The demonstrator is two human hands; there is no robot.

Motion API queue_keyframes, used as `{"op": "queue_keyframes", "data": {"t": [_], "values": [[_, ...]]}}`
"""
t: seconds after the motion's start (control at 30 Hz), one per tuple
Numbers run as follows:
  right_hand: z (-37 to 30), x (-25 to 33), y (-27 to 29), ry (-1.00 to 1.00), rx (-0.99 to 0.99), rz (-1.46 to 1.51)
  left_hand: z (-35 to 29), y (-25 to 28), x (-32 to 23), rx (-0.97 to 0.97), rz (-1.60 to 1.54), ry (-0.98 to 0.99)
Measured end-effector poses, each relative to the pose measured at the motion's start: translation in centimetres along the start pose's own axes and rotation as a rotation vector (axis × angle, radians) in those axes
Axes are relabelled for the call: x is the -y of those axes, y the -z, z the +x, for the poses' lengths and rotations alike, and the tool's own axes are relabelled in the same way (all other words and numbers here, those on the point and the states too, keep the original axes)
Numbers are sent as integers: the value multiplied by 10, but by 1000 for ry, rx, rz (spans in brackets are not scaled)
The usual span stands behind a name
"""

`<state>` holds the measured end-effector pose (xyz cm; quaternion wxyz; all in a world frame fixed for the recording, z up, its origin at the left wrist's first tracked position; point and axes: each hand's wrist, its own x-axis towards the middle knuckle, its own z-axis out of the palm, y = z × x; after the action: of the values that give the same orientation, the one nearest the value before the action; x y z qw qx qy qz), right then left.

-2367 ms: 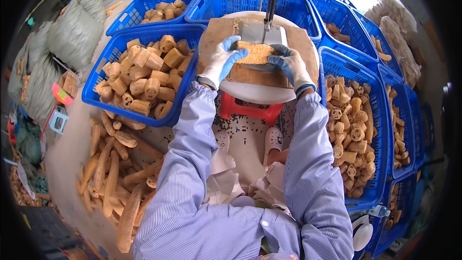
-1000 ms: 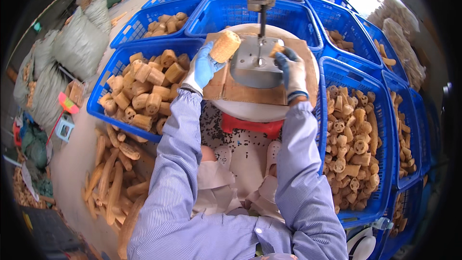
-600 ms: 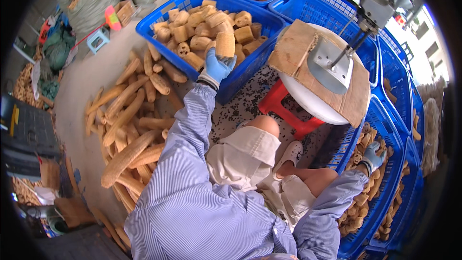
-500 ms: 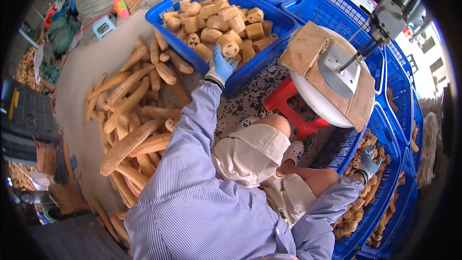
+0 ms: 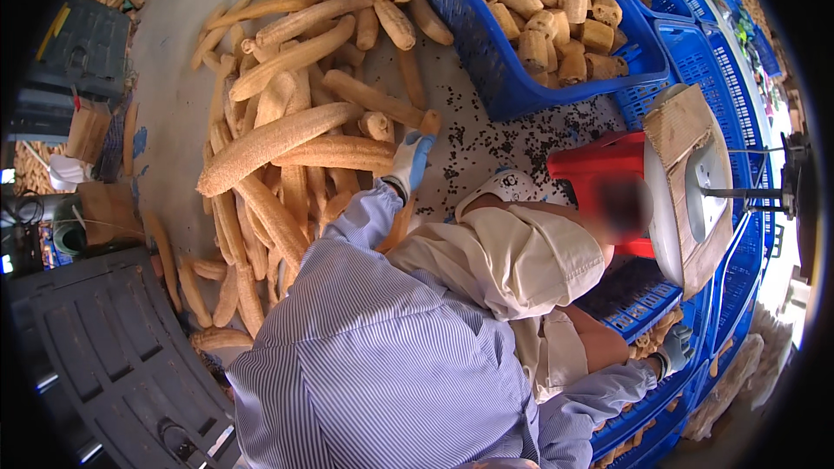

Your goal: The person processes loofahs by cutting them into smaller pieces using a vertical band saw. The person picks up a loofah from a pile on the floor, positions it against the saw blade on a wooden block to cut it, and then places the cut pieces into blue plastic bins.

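Note:
My left hand, in a blue-and-white glove, is closed at the near tip of a dried loofah on the pile. Around it lie several long tan loofahs, heaped on the floor to my left. Low at the right, my gloved right hand rests at a blue crate of small loofah pieces. Its fingers look extended, with nothing visible in them. Ahead stands a blue crate filled with short cut loofah pieces.
A red stool supports a white round base with cardboard and a metal plate, met by a rod from a machine. More blue crates line the right. Black seeds litter the floor. A dark grey plastic panel lies lower left.
My left hand has moved from the crate of cut pieces to the loofah pile. The view has turned left, showing more of the pile. My right hand stays at the right-hand crate.

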<state>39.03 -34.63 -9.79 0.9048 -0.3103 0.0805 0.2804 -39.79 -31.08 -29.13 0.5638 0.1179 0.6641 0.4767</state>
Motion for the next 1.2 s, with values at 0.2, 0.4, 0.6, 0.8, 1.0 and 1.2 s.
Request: {"op": "queue_keyframes", "data": {"t": [0.2, 0.4, 0.6, 0.8, 1.0, 1.2], "values": [[32, 2, 2, -64, 50, 3, 82, 19, 0, -105, 409, -468], [36, 36, 15, -30, 24, -67, 146, -4, -60, -431, -211, 8], [15, 18, -17, 46, 58, -268, 212, 74, -24, -335, 948, 279], [8, 3, -14, 73, 124, -286, 92, 52, -68, -431, 845, -155], [-100, -57, -71, 228, 203, -663, -15, 55, -57, -246, 240, -857], [-200, -134, -108, 718, 587, -933, -81, -28, -93, 120, 110, -1175]]}}
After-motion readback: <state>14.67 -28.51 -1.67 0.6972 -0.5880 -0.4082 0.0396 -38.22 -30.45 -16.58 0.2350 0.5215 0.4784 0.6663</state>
